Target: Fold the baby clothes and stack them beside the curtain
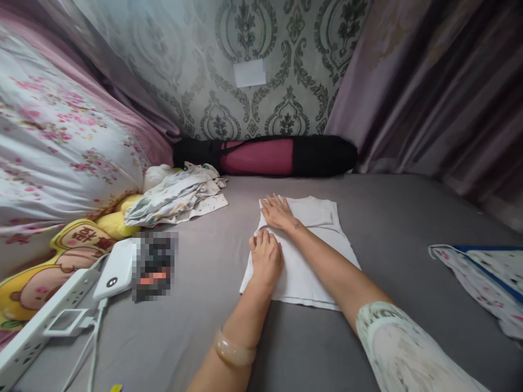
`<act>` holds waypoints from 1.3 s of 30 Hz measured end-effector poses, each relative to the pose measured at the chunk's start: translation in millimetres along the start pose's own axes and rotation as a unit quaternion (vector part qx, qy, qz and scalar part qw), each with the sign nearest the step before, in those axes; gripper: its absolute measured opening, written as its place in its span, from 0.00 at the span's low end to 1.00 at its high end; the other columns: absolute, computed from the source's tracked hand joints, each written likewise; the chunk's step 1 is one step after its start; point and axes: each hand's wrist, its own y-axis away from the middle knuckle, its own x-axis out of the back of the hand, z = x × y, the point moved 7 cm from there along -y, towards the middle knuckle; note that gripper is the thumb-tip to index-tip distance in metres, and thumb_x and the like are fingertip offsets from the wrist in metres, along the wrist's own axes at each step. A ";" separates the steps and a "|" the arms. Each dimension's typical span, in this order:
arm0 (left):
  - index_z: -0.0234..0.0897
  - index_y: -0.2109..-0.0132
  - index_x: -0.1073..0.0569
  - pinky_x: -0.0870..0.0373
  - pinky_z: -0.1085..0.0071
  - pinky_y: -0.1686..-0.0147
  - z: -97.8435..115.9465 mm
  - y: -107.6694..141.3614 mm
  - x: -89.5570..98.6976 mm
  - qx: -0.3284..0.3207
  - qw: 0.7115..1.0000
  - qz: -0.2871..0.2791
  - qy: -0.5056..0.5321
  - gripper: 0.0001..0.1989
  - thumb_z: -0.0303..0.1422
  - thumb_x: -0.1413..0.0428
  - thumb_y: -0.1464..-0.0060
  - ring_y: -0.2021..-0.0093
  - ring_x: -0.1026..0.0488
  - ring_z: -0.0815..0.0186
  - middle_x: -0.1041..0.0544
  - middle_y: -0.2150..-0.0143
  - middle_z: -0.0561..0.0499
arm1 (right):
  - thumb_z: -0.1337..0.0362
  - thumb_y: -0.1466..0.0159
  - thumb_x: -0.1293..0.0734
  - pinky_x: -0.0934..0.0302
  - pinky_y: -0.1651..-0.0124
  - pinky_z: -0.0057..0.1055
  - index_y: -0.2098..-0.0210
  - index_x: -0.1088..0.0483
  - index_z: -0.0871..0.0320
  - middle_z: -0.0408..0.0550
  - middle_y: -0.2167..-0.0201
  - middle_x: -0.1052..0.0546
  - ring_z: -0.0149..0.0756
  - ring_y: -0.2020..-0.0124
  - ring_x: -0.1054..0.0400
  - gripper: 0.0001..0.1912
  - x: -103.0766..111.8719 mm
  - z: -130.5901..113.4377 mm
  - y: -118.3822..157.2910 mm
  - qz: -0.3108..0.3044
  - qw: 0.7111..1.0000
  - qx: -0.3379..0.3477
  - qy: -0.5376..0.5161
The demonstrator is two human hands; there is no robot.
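My L hand (266, 258) curled on cloth (300, 277), grip unclear | my R hand (277, 211) flat, spread | risk: creases if I drag

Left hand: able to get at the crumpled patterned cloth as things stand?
Probably yes: only gray sheet shows between the left hand and the patterned cloth. The hand would first have to leave the white cloth it rests on.
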 end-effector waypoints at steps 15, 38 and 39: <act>0.35 0.53 0.31 0.41 0.55 0.46 5.1 5.4 2.9 -0.035 0.999 0.003 -0.003 0.12 0.36 0.54 0.36 0.45 0.33 0.54 0.28 0.47 0.39 | 0.57 0.29 0.53 0.68 0.31 0.46 0.32 0.48 0.59 0.52 0.29 0.50 0.42 0.29 0.63 0.29 12.9 23.5 13.1 0.058 0.996 -0.051 -0.049; 0.34 0.52 0.30 0.41 0.53 0.46 5.2 9.0 0.5 -0.035 0.999 0.003 -0.007 0.14 0.40 0.53 0.37 0.45 0.32 0.51 0.28 0.45 0.37 | 0.55 0.29 0.54 0.69 0.31 0.47 0.32 0.52 0.74 0.63 0.30 0.52 0.49 0.29 0.64 0.34 26.4 116.1 61.5 0.070 0.965 -0.252 0.005; 0.34 0.52 0.30 0.41 0.53 0.46 5.3 8.9 0.2 -0.036 0.999 0.004 -0.009 0.15 0.40 0.52 0.37 0.45 0.32 0.51 0.29 0.45 0.37 | 0.54 0.29 0.53 0.68 0.32 0.47 0.32 0.52 0.74 0.64 0.30 0.51 0.50 0.29 0.62 0.35 23.2 119.5 63.9 0.063 0.964 -0.259 0.014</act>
